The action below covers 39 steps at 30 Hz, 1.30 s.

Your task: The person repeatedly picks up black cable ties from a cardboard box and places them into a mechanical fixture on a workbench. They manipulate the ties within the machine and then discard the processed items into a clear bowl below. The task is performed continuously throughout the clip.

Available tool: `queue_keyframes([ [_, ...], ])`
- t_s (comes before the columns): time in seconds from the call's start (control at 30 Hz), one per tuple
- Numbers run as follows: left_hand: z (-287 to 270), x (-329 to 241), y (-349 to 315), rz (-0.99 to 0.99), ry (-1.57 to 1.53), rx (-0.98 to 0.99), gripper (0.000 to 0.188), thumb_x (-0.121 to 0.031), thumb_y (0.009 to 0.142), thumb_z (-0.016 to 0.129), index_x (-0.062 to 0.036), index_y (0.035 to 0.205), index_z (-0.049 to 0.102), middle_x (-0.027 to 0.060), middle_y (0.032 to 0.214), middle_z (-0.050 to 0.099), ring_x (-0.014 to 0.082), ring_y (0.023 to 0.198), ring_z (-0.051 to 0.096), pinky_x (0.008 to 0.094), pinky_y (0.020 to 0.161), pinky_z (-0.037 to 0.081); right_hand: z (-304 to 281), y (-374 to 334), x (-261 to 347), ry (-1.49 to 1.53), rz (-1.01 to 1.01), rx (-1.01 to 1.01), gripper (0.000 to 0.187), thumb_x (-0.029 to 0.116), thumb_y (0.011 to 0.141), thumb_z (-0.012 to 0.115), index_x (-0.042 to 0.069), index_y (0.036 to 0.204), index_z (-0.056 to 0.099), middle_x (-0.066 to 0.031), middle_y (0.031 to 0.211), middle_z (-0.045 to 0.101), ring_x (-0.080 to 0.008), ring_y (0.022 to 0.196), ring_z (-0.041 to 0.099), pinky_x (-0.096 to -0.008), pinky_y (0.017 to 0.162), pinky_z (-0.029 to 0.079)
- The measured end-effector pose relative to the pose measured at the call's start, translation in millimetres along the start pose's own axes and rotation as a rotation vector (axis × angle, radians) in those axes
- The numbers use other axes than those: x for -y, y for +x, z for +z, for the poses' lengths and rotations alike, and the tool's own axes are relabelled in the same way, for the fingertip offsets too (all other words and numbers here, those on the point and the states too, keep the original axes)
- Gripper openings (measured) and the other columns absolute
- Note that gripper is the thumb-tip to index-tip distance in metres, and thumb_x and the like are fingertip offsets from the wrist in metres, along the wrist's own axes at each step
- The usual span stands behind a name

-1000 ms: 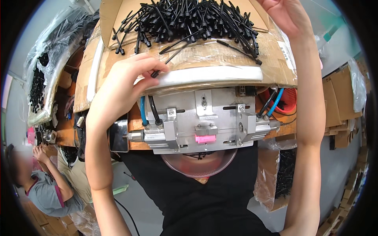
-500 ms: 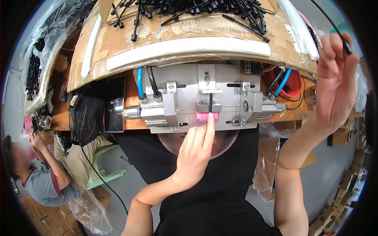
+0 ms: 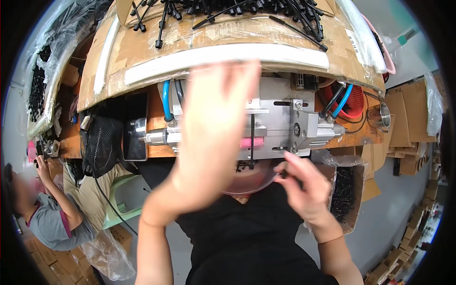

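Observation:
My left hand [image 3: 213, 128] is raised over the left part of the metal fixture [image 3: 278, 121], smeared by motion; its fingers cannot be read and it hides part of the fixture. A thin black rod [image 3: 252, 137] stretches from the fixture's middle block across a pink cylinder [image 3: 259, 142] to the plate's front edge. Beside the clear bowl [image 3: 247, 187] below the fixture, my right hand [image 3: 306, 185] is closed, thumb and fingertips pinched on a small black part [image 3: 284, 174]. Several black pieces [image 3: 245, 165] show in the bowl.
Cardboard [image 3: 180, 40] behind the fixture carries a white foam strip [image 3: 285, 56] and a heap of black stems [image 3: 304, 21]. Blue air hoses [image 3: 343, 100] join the fixture. A box of black parts [image 3: 344, 190] stands at right. A co-worker [image 3: 57, 218] sits at left.
My left hand has lifted off the pink cylinder and swung up and forward. My right hand has come down from the upper right to the bowl. The black rod now reaches farther toward me.

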State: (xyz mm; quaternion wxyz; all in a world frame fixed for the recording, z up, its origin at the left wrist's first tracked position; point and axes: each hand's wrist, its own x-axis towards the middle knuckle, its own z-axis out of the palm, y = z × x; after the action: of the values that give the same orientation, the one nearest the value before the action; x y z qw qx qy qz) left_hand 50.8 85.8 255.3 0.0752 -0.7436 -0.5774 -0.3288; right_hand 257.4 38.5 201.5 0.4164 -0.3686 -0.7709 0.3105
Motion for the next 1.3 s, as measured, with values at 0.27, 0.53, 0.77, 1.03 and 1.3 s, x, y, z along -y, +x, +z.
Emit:
queue_keyframes([
  [0.27,7.1,82.5,101.7,0.098,-0.080,0.076,0.024,-0.002,0.085,0.063,-0.0010,0.108,0.058,0.0193,0.093,0.060,0.0359,0.091,0.058,0.0415,0.082,0.047,45.6,-1.4,-24.7,-0.129,-0.206,0.103,0.065,-0.010,0.070,0.074,-0.009,0.132,0.052,-0.0101,0.074,0.056,-0.0221,0.064,0.054,-0.0351,0.060,0.047],
  [0.53,-25.3,84.6,68.0,0.267,-0.070,0.243,0.034,-0.026,0.086,0.070,-0.0021,0.107,0.057,0.0120,0.096,0.060,0.0279,0.087,0.061,0.0369,0.075,0.048,42.3,5.6,-22.3,-0.186,-0.185,0.131,0.064,-0.001,0.072,0.077,-0.005,0.132,0.054,-0.0079,0.075,0.057,-0.0211,0.065,0.053,-0.0348,0.060,0.047],
  [0.77,-11.2,50.3,45.6,0.215,0.320,-0.045,0.041,-0.042,0.080,0.071,-0.0086,0.099,0.057,0.0066,0.084,0.056,0.0266,0.081,0.060,0.0361,0.065,0.050,-48.0,131.5,-5.8,-0.722,-0.213,-0.322,0.015,0.008,0.084,0.069,0.002,0.098,0.065,-0.0100,0.077,0.059,-0.0282,0.071,0.058,-0.0385,0.064,0.046],
  [1.03,6.5,30.0,38.1,0.093,0.432,-0.158,0.036,-0.043,0.078,0.069,-0.0108,0.091,0.061,0.0031,0.082,0.056,0.0201,0.079,0.059,0.0327,0.063,0.049,-78.2,208.4,-14.1,-0.721,-0.022,0.217,0.011,0.007,0.081,0.068,-0.002,0.085,0.065,-0.0163,0.080,0.066,-0.0282,0.076,0.064,-0.0360,0.070,0.049],
  [1.3,1.0,27.2,25.0,0.073,0.125,-0.297,0.020,-0.019,0.075,0.075,-0.0057,0.088,0.069,0.0066,0.095,0.061,0.0213,0.085,0.057,0.0341,0.068,0.048,-87.1,197.2,12.0,-0.146,0.016,-0.016,0.027,0.015,0.098,0.055,0.004,0.122,0.061,0.0028,0.078,0.054,-0.0057,0.073,0.045,-0.0193,0.065,0.035],
])
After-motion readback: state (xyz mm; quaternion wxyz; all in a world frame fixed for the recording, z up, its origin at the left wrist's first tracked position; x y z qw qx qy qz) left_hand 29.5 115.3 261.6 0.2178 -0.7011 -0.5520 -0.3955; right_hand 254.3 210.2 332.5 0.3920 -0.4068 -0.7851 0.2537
